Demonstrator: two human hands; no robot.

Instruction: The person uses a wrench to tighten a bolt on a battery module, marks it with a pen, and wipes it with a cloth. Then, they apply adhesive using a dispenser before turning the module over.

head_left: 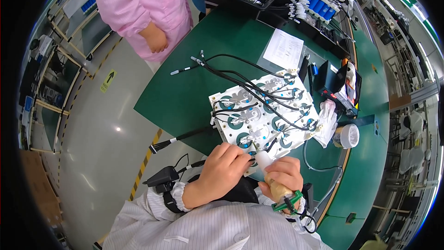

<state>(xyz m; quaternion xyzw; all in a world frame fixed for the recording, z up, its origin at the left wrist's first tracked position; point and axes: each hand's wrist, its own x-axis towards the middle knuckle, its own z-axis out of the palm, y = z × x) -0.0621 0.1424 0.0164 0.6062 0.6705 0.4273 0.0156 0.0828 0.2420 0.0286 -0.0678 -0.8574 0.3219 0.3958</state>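
Syringe (270,170) clamped in right hand (283,175), tip at near edge of plate (263,115). Left hand (225,166) fingers curled on that edge. Black cables (259,90) crossing plate could likely snag the tip, smearing paste. Papers (283,48) beyond plate.

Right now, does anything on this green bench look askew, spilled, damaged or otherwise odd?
Nothing spilled or visibly broken. The white square plate with blue-green rings lies skewed to the green bench edge, its near corner past the edge under the left hand. Two of its black cables with white tips dangle over the floor.
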